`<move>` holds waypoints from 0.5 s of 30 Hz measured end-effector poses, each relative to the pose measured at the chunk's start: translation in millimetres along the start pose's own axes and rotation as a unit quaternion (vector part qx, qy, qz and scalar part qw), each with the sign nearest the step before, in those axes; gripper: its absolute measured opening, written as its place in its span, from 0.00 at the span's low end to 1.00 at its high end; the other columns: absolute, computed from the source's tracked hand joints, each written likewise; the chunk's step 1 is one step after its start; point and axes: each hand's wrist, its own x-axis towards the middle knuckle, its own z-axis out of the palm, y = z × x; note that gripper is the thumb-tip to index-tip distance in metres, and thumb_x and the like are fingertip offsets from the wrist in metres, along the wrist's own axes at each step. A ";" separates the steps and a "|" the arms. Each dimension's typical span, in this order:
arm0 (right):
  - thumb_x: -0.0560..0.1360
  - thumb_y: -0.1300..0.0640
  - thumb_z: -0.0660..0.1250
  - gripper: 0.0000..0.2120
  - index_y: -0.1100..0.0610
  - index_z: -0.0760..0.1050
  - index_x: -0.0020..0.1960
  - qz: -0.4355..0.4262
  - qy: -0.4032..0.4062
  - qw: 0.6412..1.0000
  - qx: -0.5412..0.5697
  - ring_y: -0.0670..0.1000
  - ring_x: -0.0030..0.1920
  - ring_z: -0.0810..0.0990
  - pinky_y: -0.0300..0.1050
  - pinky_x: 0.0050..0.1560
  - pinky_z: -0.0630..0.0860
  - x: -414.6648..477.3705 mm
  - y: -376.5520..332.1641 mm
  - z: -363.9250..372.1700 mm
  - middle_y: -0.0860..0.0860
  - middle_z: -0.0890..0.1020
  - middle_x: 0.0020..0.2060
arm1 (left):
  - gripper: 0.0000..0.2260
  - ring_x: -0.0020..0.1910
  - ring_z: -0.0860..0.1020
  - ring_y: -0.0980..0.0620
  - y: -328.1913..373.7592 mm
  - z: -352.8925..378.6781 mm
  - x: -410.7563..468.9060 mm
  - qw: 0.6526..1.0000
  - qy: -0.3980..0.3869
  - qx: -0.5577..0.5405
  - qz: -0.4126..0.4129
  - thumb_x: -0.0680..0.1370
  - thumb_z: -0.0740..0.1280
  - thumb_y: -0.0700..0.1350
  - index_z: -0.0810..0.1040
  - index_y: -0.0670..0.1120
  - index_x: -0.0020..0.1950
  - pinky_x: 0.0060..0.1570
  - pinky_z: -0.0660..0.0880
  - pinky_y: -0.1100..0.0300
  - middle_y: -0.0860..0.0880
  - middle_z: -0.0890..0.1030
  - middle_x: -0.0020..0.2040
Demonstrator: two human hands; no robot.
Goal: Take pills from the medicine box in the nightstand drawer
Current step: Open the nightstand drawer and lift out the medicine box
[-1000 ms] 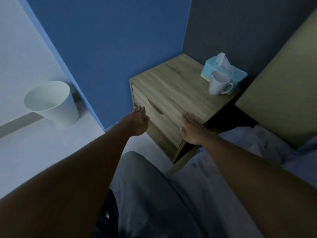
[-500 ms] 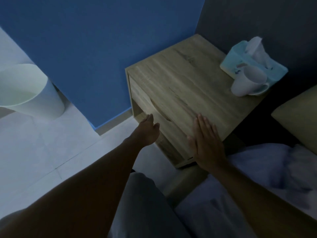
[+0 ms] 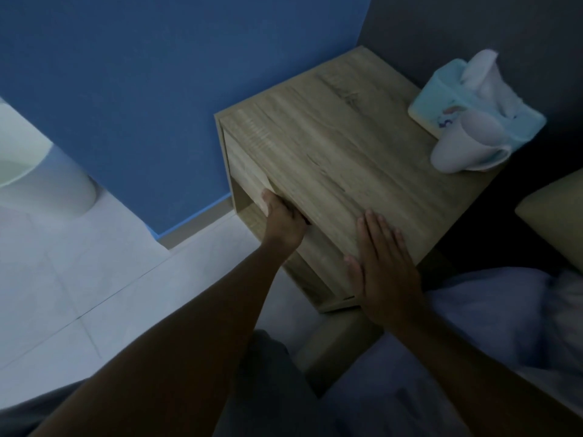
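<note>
A light wooden nightstand (image 3: 340,159) stands in the corner against the blue wall. Its drawer front (image 3: 249,171) faces left and looks closed. My left hand (image 3: 282,220) is at the drawer's recessed handle, its fingers curled into the slot and out of sight. Flat on the near corner of the nightstand's top lies my right hand (image 3: 383,266), fingers together and holding nothing. The medicine box and pills are not visible.
A white mug (image 3: 463,149) and a light blue tissue box (image 3: 467,111) sit on the far right of the top. A white waste bin (image 3: 38,171) stands on the tiled floor at left. Bedding (image 3: 492,326) and a pillow (image 3: 555,222) are at right.
My left hand has moved forward from in front of the drawer and hooked its fingers into the handle slot. My right hand has settled flat on the top. The view has moved closer.
</note>
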 end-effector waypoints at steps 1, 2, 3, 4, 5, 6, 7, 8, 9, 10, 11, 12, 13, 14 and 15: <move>0.83 0.44 0.48 0.31 0.61 0.58 0.80 -0.001 -0.001 1.000 -0.001 0.57 0.80 0.58 0.58 0.79 0.57 -0.2 0.2 0.2 0.59 0.61 0.80 | 0.36 0.72 0.66 0.44 0.0 -0.4 -1.1 1.000 -0.004 -0.003 -0.001 0.80 0.62 0.43 0.39 0.41 0.78 0.70 0.68 0.45 0.42 0.65 0.74; 0.83 0.43 0.48 0.31 0.60 0.57 0.80 0.000 -0.001 1.000 -0.001 0.57 0.80 0.58 0.58 0.79 0.57 -0.4 0.4 0.4 0.59 0.61 0.80 | 0.36 0.72 0.66 0.44 -0.2 -0.8 -2.8 1.000 -0.005 -0.004 -0.004 0.81 0.61 0.43 0.39 0.41 0.78 0.70 0.68 0.45 0.42 0.65 0.75; 0.83 0.44 0.49 0.31 0.60 0.57 0.80 0.001 0.000 1.000 0.000 0.57 0.81 0.58 0.58 0.79 0.58 -0.6 0.5 0.7 0.59 0.61 0.80 | 0.36 0.72 0.67 0.44 -0.7 -1.4 -4.7 1.000 -0.004 -0.005 -0.007 0.81 0.61 0.44 0.38 0.41 0.78 0.70 0.68 0.46 0.41 0.65 0.75; 0.83 0.44 0.49 0.31 0.60 0.57 0.80 0.002 0.002 1.000 0.001 0.57 0.81 0.58 0.59 0.79 0.58 -0.9 0.5 1.0 0.59 0.61 0.80 | 0.35 0.72 0.67 0.43 -2.0 -2.5 -6.7 1.000 0.000 -0.006 -0.012 0.81 0.60 0.44 0.38 0.41 0.78 0.70 0.68 0.45 0.41 0.65 0.74; 0.83 0.44 0.48 0.31 0.61 0.57 0.80 0.003 0.003 1.000 0.002 0.57 0.81 0.58 0.59 0.79 0.57 -0.9 0.3 1.3 0.59 0.61 0.80 | 0.35 0.71 0.69 0.43 -4.2 -4.5 -8.2 1.000 0.002 -0.007 -0.018 0.82 0.60 0.44 0.38 0.42 0.78 0.69 0.69 0.45 0.41 0.66 0.74; 0.83 0.44 0.48 0.31 0.60 0.57 0.80 0.003 0.004 1.000 0.002 0.57 0.81 0.58 0.59 0.79 0.57 -0.9 0.2 1.3 0.58 0.61 0.80 | 0.34 0.69 0.71 0.42 -7.5 -7.9 -9.6 1.000 0.001 -0.006 -0.024 0.82 0.59 0.44 0.38 0.42 0.78 0.68 0.70 0.44 0.40 0.67 0.73; 0.83 0.44 0.47 0.31 0.60 0.57 0.80 0.002 0.004 1.000 0.002 0.57 0.81 0.58 0.59 0.79 0.57 -0.7 0.1 1.3 0.58 0.61 0.80 | 0.34 0.66 0.73 0.43 -11.3 -12.7 -11.1 1.000 -0.004 -0.004 -0.029 0.82 0.59 0.44 0.39 0.43 0.78 0.66 0.72 0.44 0.40 0.69 0.72; 0.83 0.44 0.47 0.31 0.60 0.56 0.80 0.002 0.004 1.000 0.002 0.57 0.81 0.58 0.58 0.79 0.57 -0.6 0.1 1.3 0.58 0.61 0.80 | 0.33 0.64 0.75 0.44 -15.2 -18.8 -13.4 0.999 -0.013 0.000 -0.032 0.82 0.59 0.44 0.39 0.43 0.78 0.62 0.75 0.47 0.39 0.70 0.71; 0.83 0.44 0.46 0.31 0.60 0.56 0.80 0.002 0.003 1.000 0.003 0.56 0.81 0.57 0.58 0.79 0.56 -0.5 0.1 1.0 0.58 0.60 0.80 | 0.33 0.62 0.75 0.48 -18.6 -25.6 -16.4 0.999 -0.022 0.004 -0.034 0.82 0.59 0.44 0.39 0.44 0.78 0.58 0.77 0.51 0.40 0.70 0.71; 0.83 0.43 0.46 0.31 0.59 0.55 0.81 0.003 0.001 1.000 0.004 0.56 0.81 0.57 0.58 0.79 0.56 -0.5 0.2 0.8 0.58 0.60 0.80 | 0.33 0.60 0.75 0.50 -21.5 -32.1 -20.1 0.999 -0.030 0.008 -0.035 0.82 0.59 0.45 0.39 0.45 0.79 0.53 0.77 0.57 0.41 0.70 0.71; 0.83 0.43 0.45 0.31 0.59 0.55 0.81 0.003 -0.001 1.000 0.003 0.56 0.81 0.57 0.58 0.79 0.56 -0.6 0.0 0.5 0.58 0.60 0.80 | 0.33 0.59 0.74 0.51 -24.1 -38.3 -24.2 0.999 -0.034 0.012 -0.036 0.82 0.59 0.45 0.39 0.46 0.79 0.51 0.76 0.60 0.42 0.68 0.72; 0.83 0.43 0.44 0.31 0.59 0.55 0.80 0.003 -0.002 1.000 0.000 0.56 0.81 0.57 0.58 0.79 0.56 -0.8 -0.2 0.3 0.58 0.60 0.80 | 0.34 0.61 0.74 0.51 -26.4 -43.7 -28.4 0.999 -0.035 0.014 -0.036 0.82 0.59 0.45 0.40 0.47 0.79 0.52 0.74 0.62 0.43 0.67 0.73; 0.83 0.42 0.44 0.32 0.59 0.55 0.80 0.002 -0.003 1.000 -0.002 0.57 0.80 0.57 0.58 0.79 0.56 -0.8 0.0 -0.1 0.58 0.60 0.80 | 0.34 0.63 0.73 0.50 -28.5 -48.8 -32.5 0.999 -0.034 0.014 -0.037 0.82 0.60 0.45 0.41 0.47 0.79 0.53 0.73 0.61 0.43 0.66 0.74; 0.83 0.42 0.44 0.31 0.59 0.55 0.80 0.001 -0.006 1.000 -0.002 0.57 0.80 0.58 0.58 0.79 0.56 -0.6 0.5 -0.3 0.58 0.60 0.80 | 0.33 0.63 0.73 0.52 -30.2 -53.4 -36.1 0.999 -0.033 0.012 -0.038 0.82 0.60 0.45 0.42 0.47 0.79 0.54 0.72 0.61 0.44 0.66 0.75; 0.83 0.42 0.44 0.31 0.59 0.55 0.80 0.001 -0.011 1.000 0.000 0.57 0.80 0.57 0.58 0.80 0.55 -0.2 0.8 -0.6 0.58 0.60 0.80 | 0.33 0.60 0.73 0.56 -31.9 -58.2 -39.4 0.999 -0.033 0.011 -0.041 0.82 0.61 0.45 0.43 0.47 0.79 0.53 0.71 0.62 0.44 0.66 0.75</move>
